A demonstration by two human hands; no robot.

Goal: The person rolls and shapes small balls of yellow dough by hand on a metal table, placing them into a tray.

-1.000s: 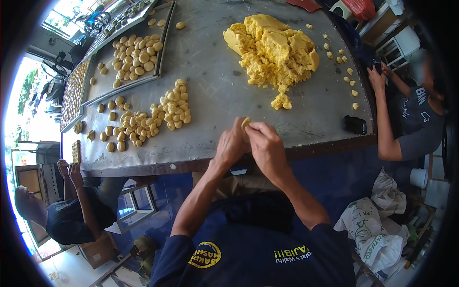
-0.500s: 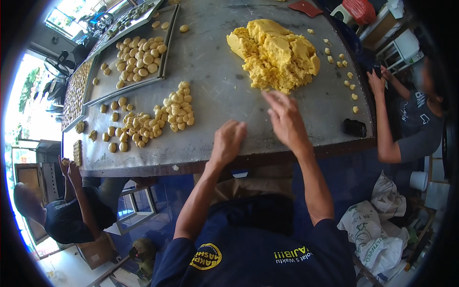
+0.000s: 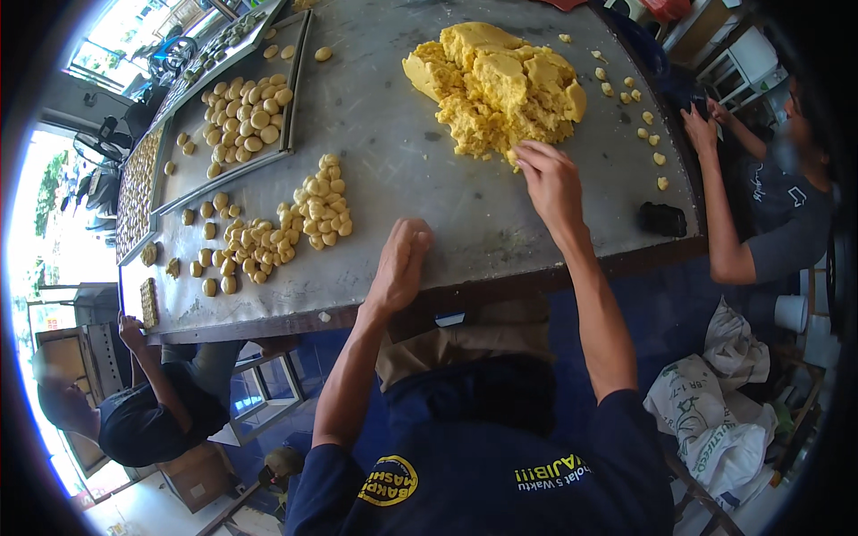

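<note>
A big crumbly mound of yellow paste (image 3: 509, 89) lies on the metal-topped table, ahead of my hands. My right hand (image 3: 552, 185) is at its near edge, thumb and fingers pinched together on a small bit of the paste. My left hand (image 3: 401, 264) is closed with curled fingers, close to the table's near edge; whatever it may hold is hidden. Left of it lies a heap of pale dough balls (image 3: 323, 201), with smaller pieces and rounded buns (image 3: 219, 259) trailing further left.
A tray (image 3: 290, 107) of round buns stands at the far left, more trays beyond. Small pale dough bits (image 3: 643, 133) and a black object (image 3: 662, 219) lie on the right. One person (image 3: 786, 205) sits at the right, another (image 3: 147, 411) at the left. White sacks (image 3: 706, 411) lie lower right.
My right hand, with fingers stretched out before, now pinches at the paste's near edge. My left hand stays closed. The whole view has shifted slightly.
</note>
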